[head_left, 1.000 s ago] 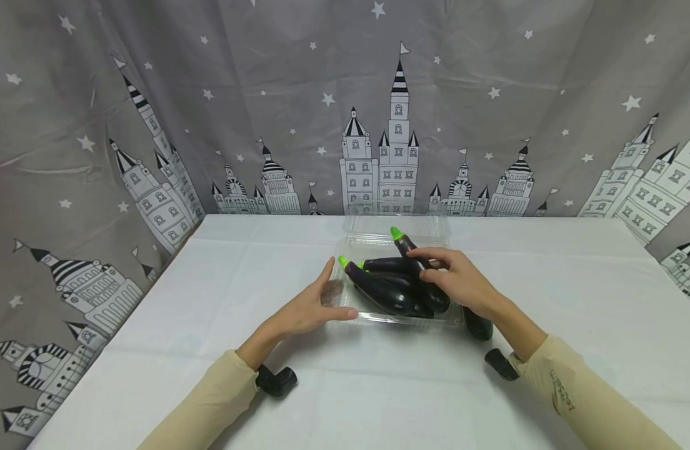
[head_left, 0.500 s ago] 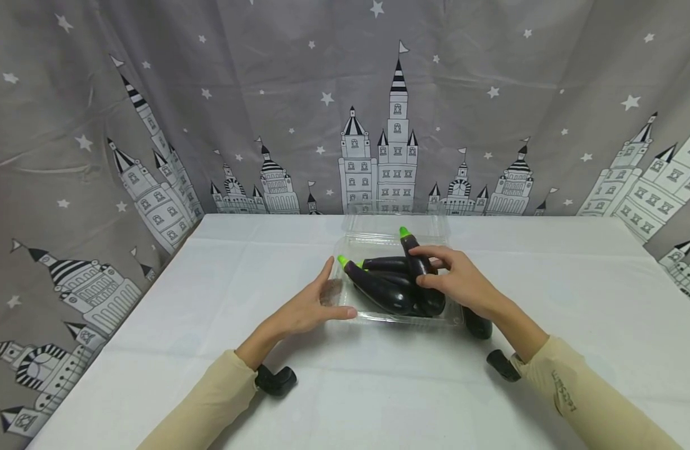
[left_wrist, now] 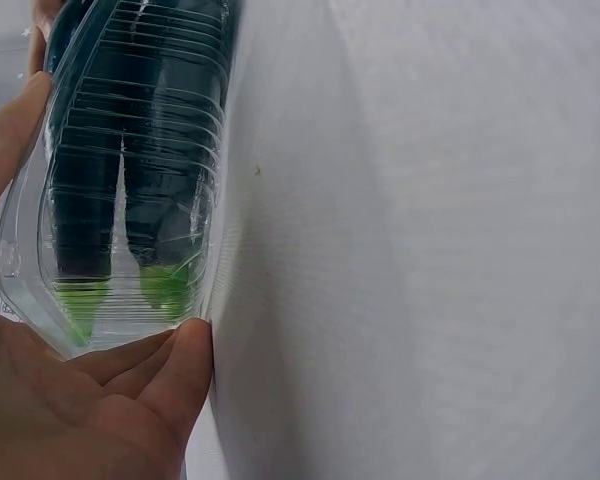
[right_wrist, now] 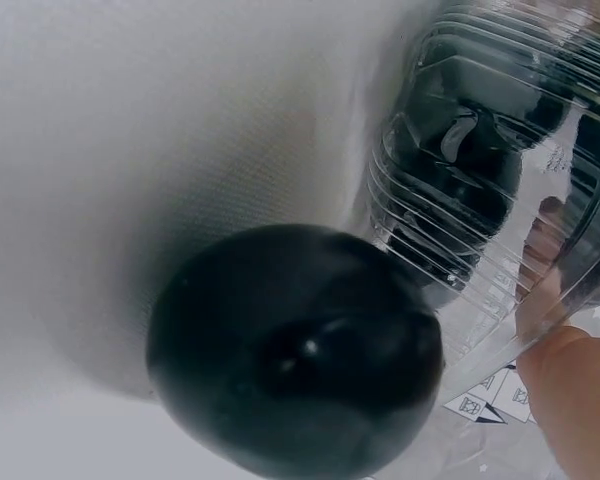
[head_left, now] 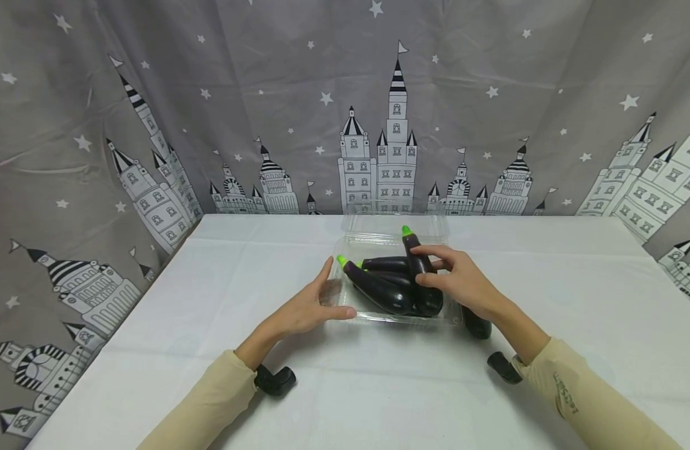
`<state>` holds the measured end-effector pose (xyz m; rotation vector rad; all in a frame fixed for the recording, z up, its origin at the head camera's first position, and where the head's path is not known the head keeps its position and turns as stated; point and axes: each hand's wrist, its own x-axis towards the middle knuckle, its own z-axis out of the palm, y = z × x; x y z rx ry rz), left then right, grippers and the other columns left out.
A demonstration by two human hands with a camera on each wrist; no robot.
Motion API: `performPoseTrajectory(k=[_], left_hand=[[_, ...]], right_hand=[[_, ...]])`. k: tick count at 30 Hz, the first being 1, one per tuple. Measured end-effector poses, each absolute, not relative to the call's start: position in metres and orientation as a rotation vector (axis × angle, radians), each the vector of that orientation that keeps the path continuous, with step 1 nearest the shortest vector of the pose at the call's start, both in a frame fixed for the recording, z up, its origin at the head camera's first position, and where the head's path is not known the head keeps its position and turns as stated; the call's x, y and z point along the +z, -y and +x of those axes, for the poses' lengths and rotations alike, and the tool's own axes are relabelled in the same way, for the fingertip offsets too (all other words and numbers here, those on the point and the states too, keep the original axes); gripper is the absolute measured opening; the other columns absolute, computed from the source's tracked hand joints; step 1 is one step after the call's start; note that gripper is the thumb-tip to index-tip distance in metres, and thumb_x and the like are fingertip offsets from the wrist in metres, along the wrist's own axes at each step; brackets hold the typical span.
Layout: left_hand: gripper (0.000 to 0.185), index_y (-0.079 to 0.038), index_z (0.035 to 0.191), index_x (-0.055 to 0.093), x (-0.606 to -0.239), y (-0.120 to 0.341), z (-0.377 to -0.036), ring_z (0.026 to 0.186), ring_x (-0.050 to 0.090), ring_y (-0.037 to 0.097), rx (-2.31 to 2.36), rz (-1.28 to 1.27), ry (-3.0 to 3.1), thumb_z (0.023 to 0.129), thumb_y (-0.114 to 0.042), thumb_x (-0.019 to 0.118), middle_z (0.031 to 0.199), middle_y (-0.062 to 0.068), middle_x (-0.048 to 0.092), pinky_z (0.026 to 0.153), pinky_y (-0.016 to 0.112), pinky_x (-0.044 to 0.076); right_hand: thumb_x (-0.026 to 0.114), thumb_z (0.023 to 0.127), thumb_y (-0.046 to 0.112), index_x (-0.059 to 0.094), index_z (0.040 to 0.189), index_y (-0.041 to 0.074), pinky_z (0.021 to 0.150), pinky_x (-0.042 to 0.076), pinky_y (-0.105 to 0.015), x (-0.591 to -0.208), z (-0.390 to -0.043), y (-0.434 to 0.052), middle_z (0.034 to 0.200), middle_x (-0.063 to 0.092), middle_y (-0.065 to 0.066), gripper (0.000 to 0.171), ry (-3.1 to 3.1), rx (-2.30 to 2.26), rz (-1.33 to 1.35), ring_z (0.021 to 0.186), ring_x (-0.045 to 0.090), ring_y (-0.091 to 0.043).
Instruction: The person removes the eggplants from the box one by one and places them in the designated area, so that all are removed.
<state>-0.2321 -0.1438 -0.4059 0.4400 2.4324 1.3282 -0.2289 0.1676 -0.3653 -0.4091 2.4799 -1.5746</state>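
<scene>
A clear plastic clamshell box (head_left: 391, 249) stands on the white table with its lid folded back, several dark purple eggplants (head_left: 379, 289) in its tray. My right hand (head_left: 460, 281) pinches the rightmost eggplant (head_left: 415, 269) between thumb and fingers, its green tip pointing away over the others. My left hand (head_left: 305, 306) is spread at the box's front left corner, thumb along the front rim and fingers by the left end; the left wrist view shows fingertips (left_wrist: 190, 345) at the box's lower edge. Another eggplant (right_wrist: 295, 350) lies outside the box, partly under my right hand.
A white cloth covers the table (head_left: 345, 387), and a grey curtain (head_left: 300, 81) with castles and stars stands behind and at the sides. Black pieces are on the left wrist (head_left: 275, 380) and right wrist (head_left: 504, 367), under the sleeves.
The eggplant in my right hand has turned more upright, its green tip moving right and its lower end slightly left. My left hand and the box have stayed in place.
</scene>
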Motion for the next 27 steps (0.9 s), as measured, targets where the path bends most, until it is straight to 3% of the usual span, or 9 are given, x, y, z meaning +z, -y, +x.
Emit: performPoseTrajectory(k=[12, 19, 27], left_hand=[[0.124, -0.019, 0.159, -0.007, -0.4062, 0.144, -0.2322, 0.146, 0.022, 0.031, 1.333, 0.445, -2.431, 0.077, -0.053, 0.08, 0.158, 0.018, 0.027, 0.115, 0.055, 0.016], [0.121, -0.017, 0.159, -0.006, -0.4072, 0.1433, -0.2327, 0.147, 0.02, 0.034, 1.325, 0.452, -2.435, 0.079, -0.05, 0.079, 0.158, 0.021, 0.026, 0.114, 0.058, 0.015], [0.119, -0.017, 0.16, -0.005, -0.407, 0.143, -0.2326, 0.147, 0.018, 0.035, 1.325, 0.448, -2.442, 0.08, -0.047, 0.079, 0.158, 0.022, 0.025, 0.114, 0.059, 0.015]], right_hand=[[0.067, 0.093, 0.019, 0.049, 0.145, 0.009, 0.1, 0.039, -0.06, -0.3665, -0.228, -0.168, 0.141, 0.048, -0.023, 0.056, -2.437, -1.64, -0.405, 0.123, 0.051, -0.039], [0.067, 0.093, 0.02, 0.049, 0.144, 0.008, 0.103, 0.036, -0.062, -0.3684, -0.2278, -0.1703, 0.149, 0.041, -0.019, 0.055, -2.422, -1.688, -0.415, 0.133, 0.041, -0.043], [0.067, 0.094, 0.02, 0.048, 0.145, 0.009, 0.102, 0.037, -0.061, -0.37, -0.2282, -0.1713, 0.15, 0.04, -0.017, 0.056, -2.41, -1.694, -0.42, 0.132, 0.044, -0.041]])
